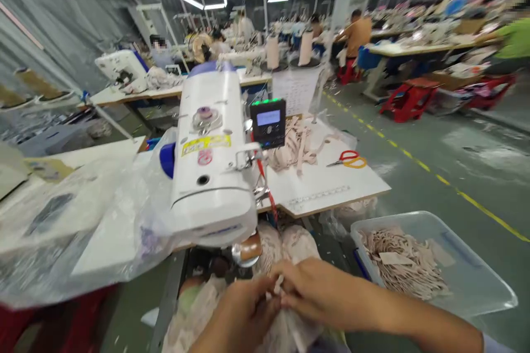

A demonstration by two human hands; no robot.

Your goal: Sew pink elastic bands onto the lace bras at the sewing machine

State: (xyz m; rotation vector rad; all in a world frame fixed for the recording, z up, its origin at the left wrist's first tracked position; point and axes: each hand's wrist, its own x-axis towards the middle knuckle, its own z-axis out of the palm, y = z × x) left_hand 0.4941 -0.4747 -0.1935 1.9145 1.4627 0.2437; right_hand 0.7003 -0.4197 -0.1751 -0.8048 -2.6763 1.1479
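Note:
My left hand (244,314) and my right hand (318,292) meet at the lower middle of the head view, just below the sewing machine (215,171). The fingers of both pinch a thin whitish plastic bag (290,331), gathered between them. The bag's lower part hangs down over my lap. Behind my hands, under the table edge, are bundles of pale beige material (269,245). More translucent plastic (207,300) lies left of my left hand.
Red and orange scissors (348,159) and beige strips (296,146) lie on the white table (323,193). A clear bin (484,278) of beige strips stands at right. Plastic sheeting (136,220) covers the left tabletop. People sit at machines farther back.

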